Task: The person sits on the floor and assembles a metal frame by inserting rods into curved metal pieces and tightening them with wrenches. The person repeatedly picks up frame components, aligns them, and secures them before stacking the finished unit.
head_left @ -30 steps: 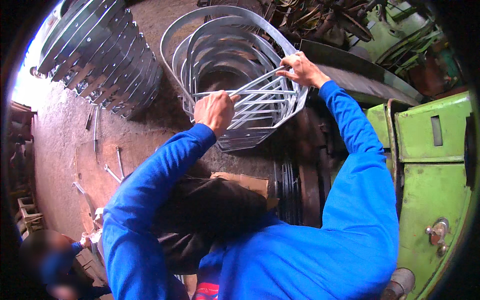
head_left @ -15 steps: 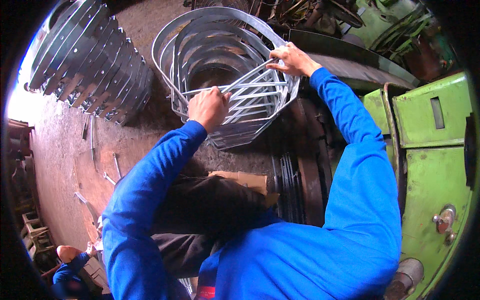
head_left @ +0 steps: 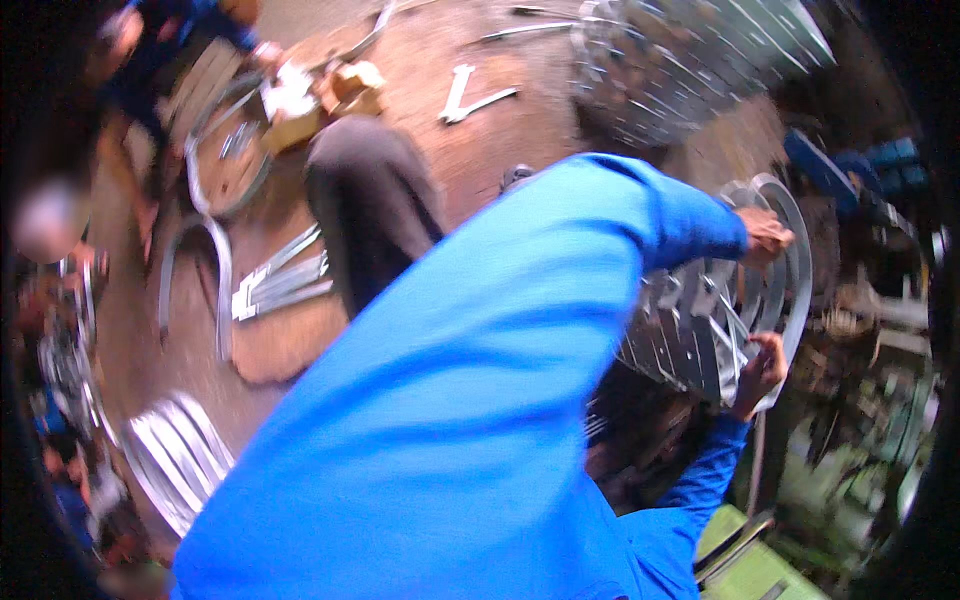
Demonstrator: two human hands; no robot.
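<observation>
At the right, a stack of shiny metal hoops [head_left: 797, 290] lies on its side in the tilted, blurred view, its flat straight sides toward me. My left hand [head_left: 765, 236] is closed on the top hoop at its upper edge. Lower down, my right hand [head_left: 762, 372] has its fingers curled at the same hoop, beside the thin straight rods. Motion blur softens both hands' fingers. My blue left sleeve [head_left: 480, 350] crosses the middle and hides part of the stack.
A taller hoop stack [head_left: 690, 65] stands at the upper right. Spanners [head_left: 457, 97] lie on the floor. Flat metal strips [head_left: 288, 283], a single hoop [head_left: 222, 290] and a bundle of curved bands [head_left: 178, 455] are left. Another person's hand [head_left: 268, 55] is by a carton [head_left: 292, 128]. A green machine [head_left: 765, 565] is lower right.
My view has swung left and tilted, so the hoop stack and my hands now appear at the right. Other people and loose parts have come into view. My hands remain at the stack.
</observation>
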